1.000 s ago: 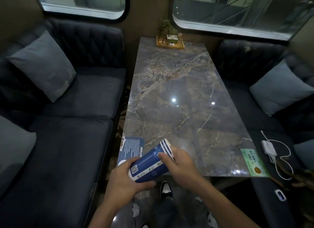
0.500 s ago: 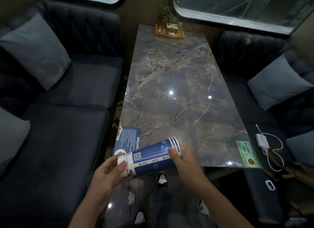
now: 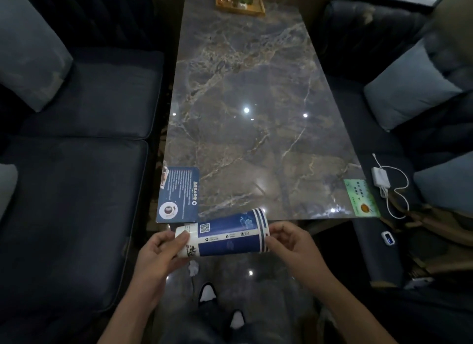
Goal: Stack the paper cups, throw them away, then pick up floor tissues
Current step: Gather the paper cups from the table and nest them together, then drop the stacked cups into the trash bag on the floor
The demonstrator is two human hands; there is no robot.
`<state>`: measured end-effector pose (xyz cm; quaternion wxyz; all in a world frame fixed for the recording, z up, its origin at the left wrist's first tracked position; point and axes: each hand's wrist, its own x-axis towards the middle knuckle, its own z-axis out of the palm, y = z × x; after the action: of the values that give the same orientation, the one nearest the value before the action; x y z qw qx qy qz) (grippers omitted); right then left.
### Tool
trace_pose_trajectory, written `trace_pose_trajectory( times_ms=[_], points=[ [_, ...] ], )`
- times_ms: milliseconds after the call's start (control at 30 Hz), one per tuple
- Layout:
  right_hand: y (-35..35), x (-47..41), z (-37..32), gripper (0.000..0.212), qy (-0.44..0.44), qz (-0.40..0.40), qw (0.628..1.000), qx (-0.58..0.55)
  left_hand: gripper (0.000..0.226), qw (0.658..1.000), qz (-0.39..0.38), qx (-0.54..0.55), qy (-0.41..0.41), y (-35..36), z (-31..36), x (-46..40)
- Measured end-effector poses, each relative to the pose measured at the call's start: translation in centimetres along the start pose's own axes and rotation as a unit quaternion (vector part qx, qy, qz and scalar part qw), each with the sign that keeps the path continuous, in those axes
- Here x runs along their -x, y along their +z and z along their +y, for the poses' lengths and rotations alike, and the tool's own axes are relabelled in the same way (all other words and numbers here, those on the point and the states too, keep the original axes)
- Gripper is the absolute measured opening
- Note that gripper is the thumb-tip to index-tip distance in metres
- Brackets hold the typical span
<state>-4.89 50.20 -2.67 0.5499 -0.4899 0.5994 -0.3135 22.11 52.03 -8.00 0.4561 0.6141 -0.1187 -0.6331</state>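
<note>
1. Head view: a stack of paper cups lies on its side in the air, just past the near edge of a marble table.
2. The left hand grips the stack's white bottom end; the right hand pinches the striped rims.
3. A crumpled tissue lies on the glossy floor below the cups, near two white-toed shoes.
4. A blue card and a green card sit at the table's near corners.
</note>
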Motion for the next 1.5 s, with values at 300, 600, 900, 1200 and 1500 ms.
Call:
trace_pose_trajectory(
  times_ms=[300, 600, 900, 1200, 1500],
  points=[
    [-5.6, 7.6, 6.5, 0.011, 0.055, 0.15, 0.987, -0.018, 0.032, 0.983, -0.11, -0.139, -0.052, 6.6, -4.5, 1.3],
    [-12.8, 21.6, 13.2, 0.019, 0.125, 0.303, 0.943, -0.061, 0.027, 0.945, -0.194, -0.261, -0.045, 17.2, -13.1, 8.7],
    [-16.1, 35.2, 20.3, 0.022, 0.209, 0.411, 0.883, -0.091, 0.025, 0.831, -0.293, -0.472, 0.008, 24.9, -23.6, 15.5],
    [-16.8, 41.0, 23.7, 0.034, 0.227, 0.516, 0.81, -0.164, 0.004, 0.77, -0.362, -0.525, 0.002, 30.4, -28.4, 18.8],
    [-18.0, 39.0, 25.0, 0.033, 0.271, 0.558, 0.74, -0.26, 0.008, 0.709, -0.404, -0.577, -0.039, 35.5, -31.7, 16.2]
  ],
)
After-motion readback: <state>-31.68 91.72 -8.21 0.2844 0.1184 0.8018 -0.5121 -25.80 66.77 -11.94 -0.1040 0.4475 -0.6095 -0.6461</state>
